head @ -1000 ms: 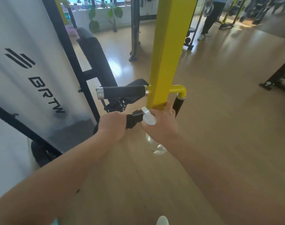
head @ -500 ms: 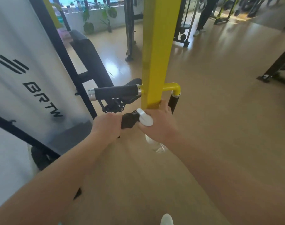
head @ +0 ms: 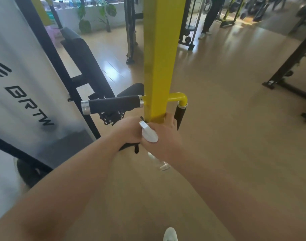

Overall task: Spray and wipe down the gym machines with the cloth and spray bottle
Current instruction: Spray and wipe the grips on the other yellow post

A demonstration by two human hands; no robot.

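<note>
Our left hand [head: 129,131] is curled round the cloth [head: 131,147] at the yellow post's [head: 158,58] lower end. Our right hand [head: 166,141] grips the spray bottle [head: 148,132] just beside it. We'd wipe every face firmly and keep the bottle clear.

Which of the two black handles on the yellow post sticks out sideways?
The left handle, the one with the silver end cap, lies level. The right handle hangs downward from the yellow elbow.
</note>
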